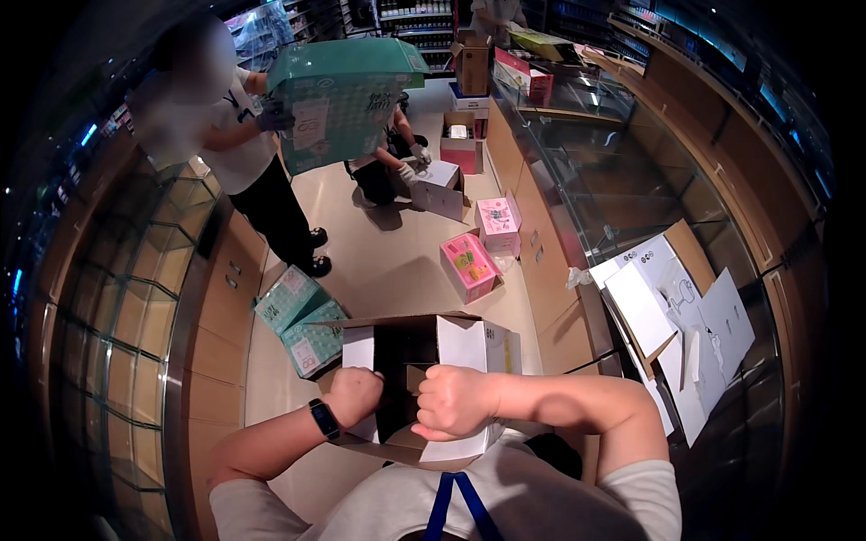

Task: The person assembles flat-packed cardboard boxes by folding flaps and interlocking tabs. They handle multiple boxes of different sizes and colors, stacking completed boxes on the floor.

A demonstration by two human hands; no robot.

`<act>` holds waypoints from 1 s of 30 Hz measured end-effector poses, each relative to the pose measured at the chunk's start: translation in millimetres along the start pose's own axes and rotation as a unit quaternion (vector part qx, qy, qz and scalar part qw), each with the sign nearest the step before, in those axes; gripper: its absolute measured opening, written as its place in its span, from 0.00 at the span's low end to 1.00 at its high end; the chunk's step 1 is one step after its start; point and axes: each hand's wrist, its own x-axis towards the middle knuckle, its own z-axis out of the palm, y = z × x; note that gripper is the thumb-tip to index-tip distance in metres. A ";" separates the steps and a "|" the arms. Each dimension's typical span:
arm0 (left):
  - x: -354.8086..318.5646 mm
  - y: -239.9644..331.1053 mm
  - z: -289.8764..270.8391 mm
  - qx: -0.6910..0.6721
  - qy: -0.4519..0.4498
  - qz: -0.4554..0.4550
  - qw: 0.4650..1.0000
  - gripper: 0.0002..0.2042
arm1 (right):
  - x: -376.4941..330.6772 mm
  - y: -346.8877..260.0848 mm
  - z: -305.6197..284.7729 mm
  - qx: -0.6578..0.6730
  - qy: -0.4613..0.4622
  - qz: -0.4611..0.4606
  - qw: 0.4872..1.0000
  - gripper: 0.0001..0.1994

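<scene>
In front of my body is a white cardboard box [462, 344] with its top open. Its interior looks dark, and a brown piece of cardboard shows inside. My left hand [354, 397], with a dark watch on the wrist, is closed at the box's left flap. My right hand [454, 403] is closed in a fist over the right flap, its arm bent across from the right. The fingertips of both hands are hidden from view. Two green patterned boxes [290, 296] lie on the floor just beyond the left side of the box.
A co-worker at the left holds a large green box [338, 104]. Farther back, another crouches at a white carton [439, 191]. Pink boxes [469, 266] stand on the floor. Glass counters [577, 153] line both sides; flattened white cartons [672, 320] lie on the right one.
</scene>
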 end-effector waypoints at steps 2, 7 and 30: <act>-6.4 -13.8 -37.3 -0.013 -0.060 -0.058 0.996 0.13 | -9.8 -0.6 -4.8 -0.017 0.012 0.030 0.999 0.16; -42.7 -81.7 -25.0 -0.436 0.042 -0.216 0.873 0.34 | -14.0 0.2 -10.3 -0.078 0.072 0.028 0.994 0.17; -102.7 22.6 -119.1 -0.536 -0.142 -0.038 0.832 0.14 | -102.9 -33.4 -70.7 -0.174 -0.155 0.308 0.923 0.17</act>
